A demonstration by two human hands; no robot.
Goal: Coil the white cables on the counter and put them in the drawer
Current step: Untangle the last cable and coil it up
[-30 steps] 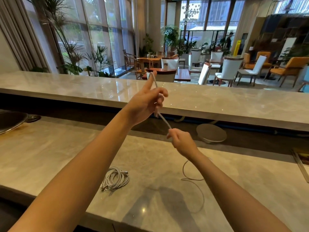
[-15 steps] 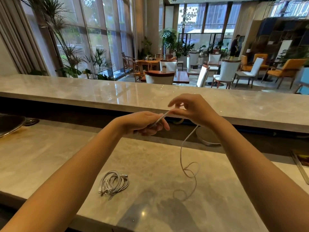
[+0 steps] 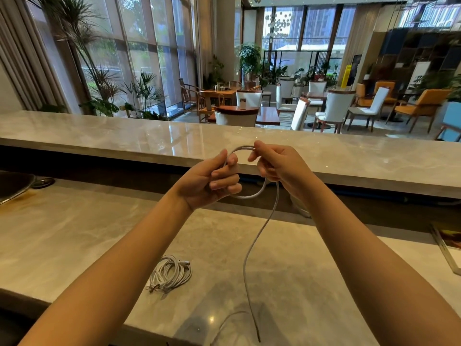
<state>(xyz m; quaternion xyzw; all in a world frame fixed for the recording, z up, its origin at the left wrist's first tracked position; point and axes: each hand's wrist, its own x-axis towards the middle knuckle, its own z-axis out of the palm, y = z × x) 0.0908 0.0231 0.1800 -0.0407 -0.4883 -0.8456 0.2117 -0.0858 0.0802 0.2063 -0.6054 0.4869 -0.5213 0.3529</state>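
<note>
The cable (image 3: 259, 231) is held above the counter (image 3: 74, 233): the left hand (image 3: 209, 178) is closed around a loop, pinning it, while the right hand (image 3: 277, 166) pinches the strand to feed another turn. Its tail hangs, seemingly clear of the marble. A coiled bundle (image 3: 171, 273) lies below.

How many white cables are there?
2: one white cable looped between the left hand and right hand, one coiled bundle on the counter. Others may be hidden.
</note>
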